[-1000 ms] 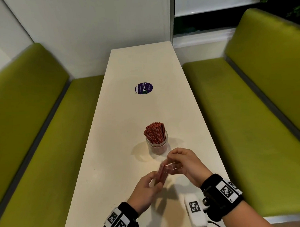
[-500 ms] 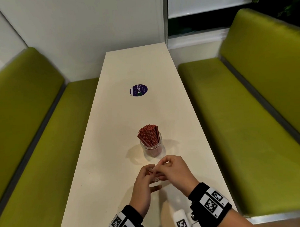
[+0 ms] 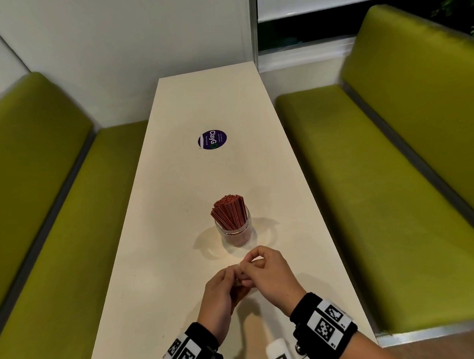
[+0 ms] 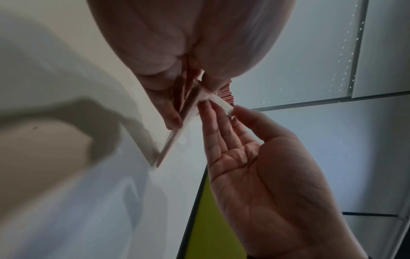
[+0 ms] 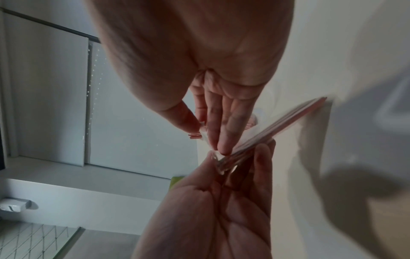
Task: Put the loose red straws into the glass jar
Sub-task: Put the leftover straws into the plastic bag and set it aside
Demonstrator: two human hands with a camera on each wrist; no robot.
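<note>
A glass jar (image 3: 234,234) stands mid-table, packed with upright red straws (image 3: 229,210). Just in front of it, both hands meet over the table. My left hand (image 3: 232,274) grips a clear plastic packet of red straws (image 4: 176,136) near its upper end; the packet's lower end points down at the tabletop. My right hand (image 3: 247,267) pinches the packet's top wrapper flap (image 4: 219,102) between thumb and fingers. In the right wrist view the packet (image 5: 279,121) slants away beneath the right fingertips (image 5: 223,149). In the head view the hands hide the packet.
The long cream table (image 3: 201,105) carries a round purple sticker (image 3: 212,140) beyond the jar. Green bench seats (image 3: 365,191) run along both sides, and a white wall with a window closes the far end.
The hands have come closer together. The packet, visible between them a second ago in the head view, is now hidden by the fingers. The jar has not moved.
</note>
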